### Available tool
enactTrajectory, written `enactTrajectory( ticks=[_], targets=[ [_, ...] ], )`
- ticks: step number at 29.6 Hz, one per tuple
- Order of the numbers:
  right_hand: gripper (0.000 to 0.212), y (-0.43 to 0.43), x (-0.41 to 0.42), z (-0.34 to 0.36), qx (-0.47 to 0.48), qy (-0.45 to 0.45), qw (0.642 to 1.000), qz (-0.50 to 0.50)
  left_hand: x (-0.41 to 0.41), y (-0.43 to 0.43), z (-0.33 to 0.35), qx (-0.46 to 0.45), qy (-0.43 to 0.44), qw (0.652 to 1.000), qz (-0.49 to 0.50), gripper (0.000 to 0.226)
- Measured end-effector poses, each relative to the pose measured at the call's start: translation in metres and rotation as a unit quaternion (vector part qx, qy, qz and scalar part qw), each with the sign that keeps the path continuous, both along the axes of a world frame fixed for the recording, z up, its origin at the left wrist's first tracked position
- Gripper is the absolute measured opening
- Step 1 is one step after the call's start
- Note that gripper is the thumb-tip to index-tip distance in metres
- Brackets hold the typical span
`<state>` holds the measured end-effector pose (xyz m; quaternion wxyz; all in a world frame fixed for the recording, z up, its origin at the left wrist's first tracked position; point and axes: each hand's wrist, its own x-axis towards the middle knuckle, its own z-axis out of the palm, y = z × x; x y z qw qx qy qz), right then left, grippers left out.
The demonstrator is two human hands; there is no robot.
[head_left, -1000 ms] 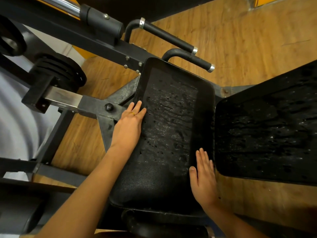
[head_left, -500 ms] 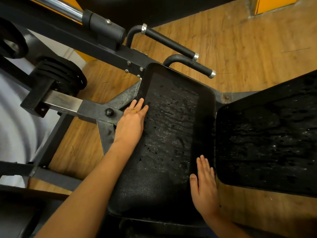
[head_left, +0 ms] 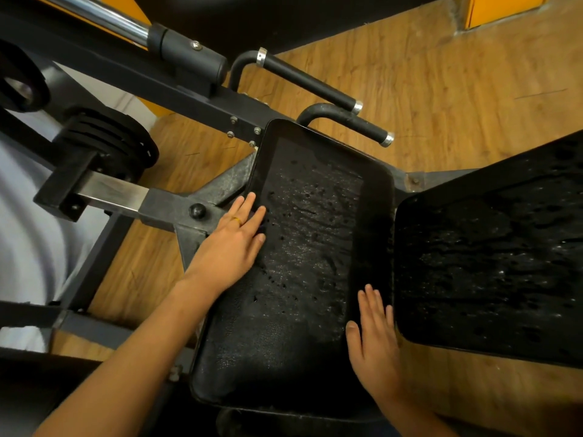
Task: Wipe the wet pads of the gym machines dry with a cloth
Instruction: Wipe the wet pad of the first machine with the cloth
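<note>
Fingers (head_left: 256,215) of left hand (head_left: 230,247) and right hand (head_left: 375,339) rest flat on wet pad (head_left: 309,247).

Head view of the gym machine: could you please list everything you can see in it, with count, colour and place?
long black padded seat: 1, black, beaded with water, centre
wide black pad: 1, black, wet, right of the seat
black bar handles with chrome rings: 2, black and silver, above the seat
dark steel machine frame: 1, black-grey, left of the seat
stack of black weight plates: 1 stack, black, far left
chrome rod: 1, silver, top left
wooden plank floor: brown, under everything
left hand: 1, flat on the seat's left edge, yellow ring
right hand: 1, flat on the seat's right edge
</note>
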<state>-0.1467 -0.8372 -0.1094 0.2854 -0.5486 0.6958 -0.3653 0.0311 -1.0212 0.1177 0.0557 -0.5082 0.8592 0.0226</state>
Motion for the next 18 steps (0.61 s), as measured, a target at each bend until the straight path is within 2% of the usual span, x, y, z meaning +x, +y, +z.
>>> enactTrajectory(
  ticks=[4,7,14,18],
  targets=[
    [0.065,-0.029,-0.019,-0.002,-0.016,-0.030,0.999,0.041,0.013,0.002,0.007,0.043,-0.018,0.998,-0.032,0.062],
    [0.064,-0.036,-0.021,-0.006,-0.027,-0.034,0.998,0.035,0.014,0.003,0.010,0.044,-0.040,0.997,-0.041,0.058],
    [0.061,-0.034,-0.017,-0.009,-0.046,-0.034,0.998,0.019,0.013,-0.002,0.014,0.050,-0.117,0.990,-0.059,0.069],
    [0.060,-0.033,-0.017,-0.011,-0.049,-0.034,0.998,0.018,0.011,0.003,0.010,0.035,-0.080,0.994,-0.058,0.064]
  ],
)
